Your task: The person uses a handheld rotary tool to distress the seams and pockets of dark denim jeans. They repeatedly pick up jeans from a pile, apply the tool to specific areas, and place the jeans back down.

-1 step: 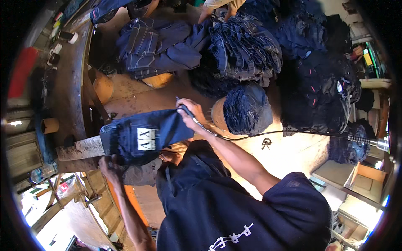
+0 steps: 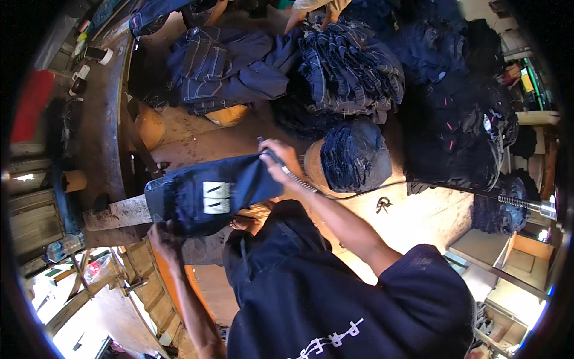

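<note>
A dark blue denim garment (image 2: 179, 200) with a white printed patch (image 2: 216, 197) is pulled over a worn, pale board (image 2: 119, 213) that sticks out from the left. My right hand (image 2: 282, 160) is closed around a slim dark handpiece (image 2: 272, 155), held at the garment's right end. A ribbed sleeve and a thin black cable (image 2: 359, 192) run from it to a metal spring fitting at the far right. My left hand (image 2: 165, 240) grips the garment's lower left edge beside the board; its fingers are partly lost in shadow.
Stacks of folded dark denim (image 2: 353, 69) lie ahead. One bundle (image 2: 357, 157) rests on a round stool, and dark clothes (image 2: 457, 131) are heaped at the right. A wooden bench (image 2: 113, 119) runs along the left. Another person's legs or arms (image 2: 320, 12) show at the top.
The whole view has shifted slightly. My right hand and the handpiece sit a little further right, with the garment's right end; both hands keep their hold.
</note>
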### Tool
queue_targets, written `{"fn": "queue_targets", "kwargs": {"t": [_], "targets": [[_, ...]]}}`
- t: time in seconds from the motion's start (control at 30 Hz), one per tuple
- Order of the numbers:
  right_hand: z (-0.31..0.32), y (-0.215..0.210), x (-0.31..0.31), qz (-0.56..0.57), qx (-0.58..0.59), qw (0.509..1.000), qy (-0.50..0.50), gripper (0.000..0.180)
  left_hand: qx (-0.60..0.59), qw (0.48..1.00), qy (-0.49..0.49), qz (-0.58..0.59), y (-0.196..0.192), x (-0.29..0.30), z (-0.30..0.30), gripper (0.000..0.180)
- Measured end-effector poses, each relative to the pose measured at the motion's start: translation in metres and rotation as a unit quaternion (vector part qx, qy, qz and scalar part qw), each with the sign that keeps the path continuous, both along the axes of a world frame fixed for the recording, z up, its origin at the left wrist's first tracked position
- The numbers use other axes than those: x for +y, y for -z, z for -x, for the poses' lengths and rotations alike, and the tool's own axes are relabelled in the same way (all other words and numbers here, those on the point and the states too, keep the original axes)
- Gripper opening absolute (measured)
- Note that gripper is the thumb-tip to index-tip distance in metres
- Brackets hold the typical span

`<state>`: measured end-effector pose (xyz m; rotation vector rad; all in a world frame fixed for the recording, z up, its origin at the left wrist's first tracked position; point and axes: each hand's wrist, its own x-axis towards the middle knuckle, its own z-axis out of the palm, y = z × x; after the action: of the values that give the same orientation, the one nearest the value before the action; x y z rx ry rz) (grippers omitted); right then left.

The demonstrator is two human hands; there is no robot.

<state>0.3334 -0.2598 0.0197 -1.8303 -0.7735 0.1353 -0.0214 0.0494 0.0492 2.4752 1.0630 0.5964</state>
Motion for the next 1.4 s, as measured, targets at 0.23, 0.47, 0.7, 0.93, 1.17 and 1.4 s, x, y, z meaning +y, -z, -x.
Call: {"fn": "queue_targets", "kwargs": {"t": [0.23,0.47,0.7,0.93,1.17,1.4], "targets": [[-0.155,-0.028,-0.03,0.095,-0.151,0.961,0.209,0.022,-0.053,0.998,-0.044,0.012,0.001,-0.155,-0.185,0.026],[-0.082,-0.063,0.063,0.005,-0.093,0.981,-0.171,0.024,-0.094,0.985,-0.142,0.013,-0.001,-0.061,-0.14,0.027],[0.076,-0.017,0.121,0.027,-0.142,0.898,-0.415,0.042,-0.081,0.975,-0.207,0.005,0.006,0.073,-0.087,0.035],[0.071,-0.009,0.126,0.048,-0.053,0.938,-0.34,0.026,-0.011,0.994,0.094,0.047,-0.013,0.028,-0.036,0.052],[0.082,-0.048,0.181,0.039,0.097,0.923,-0.37,0.044,0.077,0.978,0.15,0.126,0.017,0.054,-0.025,0.095],[0.1,-0.013,0.244,-0.032,-0.097,0.855,-0.508,0.024,0.099,0.977,0.145,0.122,0.023,0.06,-0.023,0.116]]}}
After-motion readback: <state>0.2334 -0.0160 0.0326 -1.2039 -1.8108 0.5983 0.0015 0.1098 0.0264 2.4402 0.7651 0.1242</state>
